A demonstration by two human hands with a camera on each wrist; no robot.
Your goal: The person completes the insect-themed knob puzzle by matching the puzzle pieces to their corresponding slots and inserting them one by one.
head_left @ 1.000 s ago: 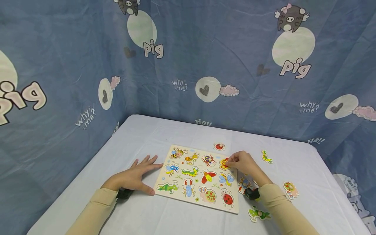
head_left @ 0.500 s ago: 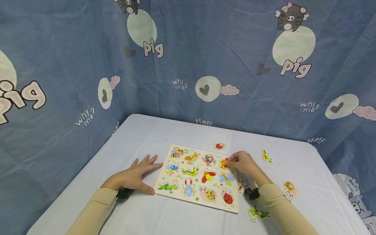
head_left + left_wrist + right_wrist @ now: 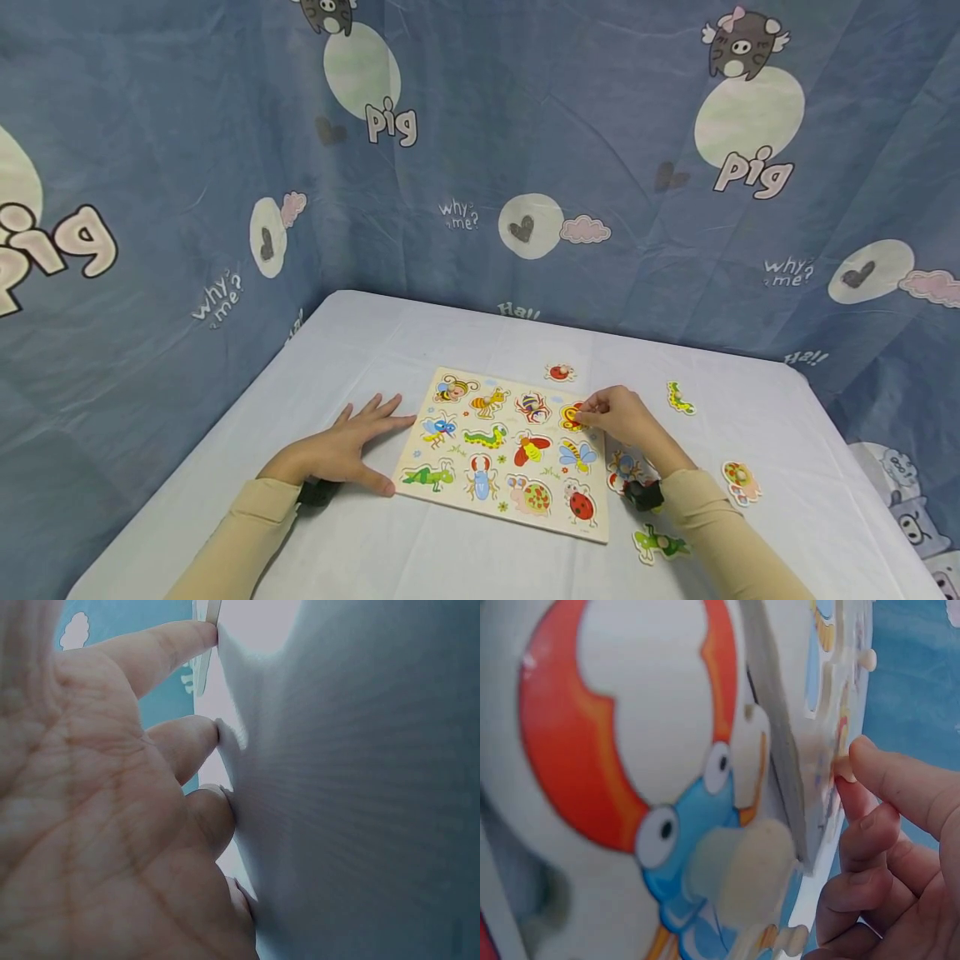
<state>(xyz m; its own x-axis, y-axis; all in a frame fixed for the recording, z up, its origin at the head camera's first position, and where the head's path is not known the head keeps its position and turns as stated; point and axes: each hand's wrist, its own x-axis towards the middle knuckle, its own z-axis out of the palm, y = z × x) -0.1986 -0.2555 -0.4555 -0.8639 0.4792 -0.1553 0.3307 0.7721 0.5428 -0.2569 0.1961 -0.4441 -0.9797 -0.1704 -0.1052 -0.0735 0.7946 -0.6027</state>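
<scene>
In the head view a wooden insect puzzle board (image 3: pixel 517 521) lies on the white table. My right hand (image 3: pixel 626 421) is at its upper right corner. Thumb and index finger pinch the knob of a red-and-yellow butterfly puzzle piece (image 3: pixel 570 414), which sits at its picture on the board; whether it lies fully flush is hidden. The right wrist view shows the small knob (image 3: pixel 845 768) between those fingertips. My left hand (image 3: pixel 341 450) is spread at the board's left edge, its index finger and thumb touching the edge. Its other fingertips (image 3: pixel 206 735) rest on the table.
Loose knobbed pieces lie around the board: a ladybug (image 3: pixel 560 372) behind it, a caterpillar (image 3: pixel 681 398), a snail (image 3: pixel 742 483) and a grasshopper (image 3: pixel 660 544) to the right. A blue-and-red beetle piece (image 3: pixel 679 840) lies under the right wrist. A patterned blue curtain (image 3: pixel 450 275) stands behind the table.
</scene>
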